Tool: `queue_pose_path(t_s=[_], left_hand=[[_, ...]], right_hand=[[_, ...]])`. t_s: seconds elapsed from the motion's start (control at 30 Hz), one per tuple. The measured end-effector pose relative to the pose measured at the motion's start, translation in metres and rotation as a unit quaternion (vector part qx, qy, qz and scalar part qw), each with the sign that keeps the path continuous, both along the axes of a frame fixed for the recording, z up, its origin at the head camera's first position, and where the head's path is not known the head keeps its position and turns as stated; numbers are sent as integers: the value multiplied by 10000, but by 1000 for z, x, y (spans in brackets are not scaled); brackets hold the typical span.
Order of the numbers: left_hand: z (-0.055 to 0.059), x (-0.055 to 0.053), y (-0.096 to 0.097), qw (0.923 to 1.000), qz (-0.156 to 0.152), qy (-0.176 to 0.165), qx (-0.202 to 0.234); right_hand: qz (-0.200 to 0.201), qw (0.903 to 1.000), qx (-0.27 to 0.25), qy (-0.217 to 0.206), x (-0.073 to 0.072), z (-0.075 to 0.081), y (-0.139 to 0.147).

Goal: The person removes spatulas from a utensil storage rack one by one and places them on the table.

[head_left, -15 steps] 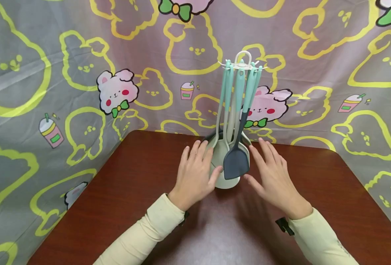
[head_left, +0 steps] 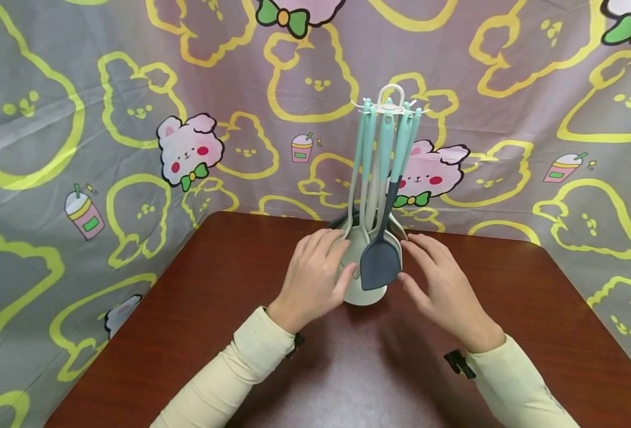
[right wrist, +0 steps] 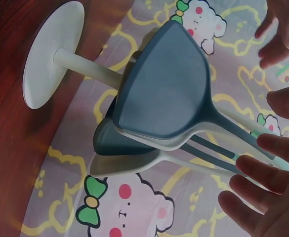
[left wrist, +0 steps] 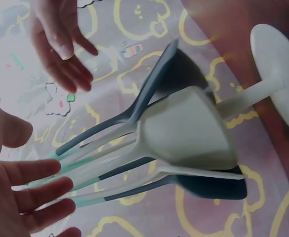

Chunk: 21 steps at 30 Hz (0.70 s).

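A cream utensil stand (head_left: pixel 365 295) with a round base and a loop on top stands upright on the table. Several mint-handled kitchen utensils hang around its top, among them a dark grey spatula (head_left: pixel 382 264) facing me and a cream turner (left wrist: pixel 186 131). To the left of the utensil heads is my left hand (head_left: pixel 311 276), fingers spread and slightly bent. My right hand (head_left: pixel 449 288) sits on the other side, its thumb close to the dark spatula's edge. Both wrist views show gaps between fingers and thumb, with nothing gripped. Whether any fingertip touches a utensil I cannot tell.
The brown table (head_left: pixel 230 267) has a glossy surface with rounded far corners. Behind it and at the sides hangs a grey-pink cloth (head_left: pixel 251 77) printed with yellow bear outlines, rabbits and drink cups.
Both hands have drawn slightly inward toward the utensils. Their fingers are a little more bent, most clearly on the right hand. The stand stays where it was.
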<state>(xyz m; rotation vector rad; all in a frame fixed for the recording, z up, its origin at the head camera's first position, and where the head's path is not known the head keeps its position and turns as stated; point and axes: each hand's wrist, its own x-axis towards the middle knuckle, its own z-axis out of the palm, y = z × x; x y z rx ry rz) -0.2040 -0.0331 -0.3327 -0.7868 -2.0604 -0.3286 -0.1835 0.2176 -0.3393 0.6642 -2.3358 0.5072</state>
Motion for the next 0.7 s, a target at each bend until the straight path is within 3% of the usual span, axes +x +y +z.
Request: queue_pose_path(t_s=[0.17, 0.37, 0.6, 0.7], left_hand=[[18, -5, -3, 9985, -476, 23, 260], [56, -17, -5, 9935, -893, -1, 701], [94, -37, -11, 9866, -1210, -253, 1066], [109, -46, -10, 9818, -1314, -526, 1268]], right_hand=[[63, 10000, -39, 11, -1, 0, -1], [87, 9999, -69, -31, -2, -2, -1], [113, 9997, -152, -145, -1, 2, -3], [155, 9996, -189, -157, 0, 5, -5]])
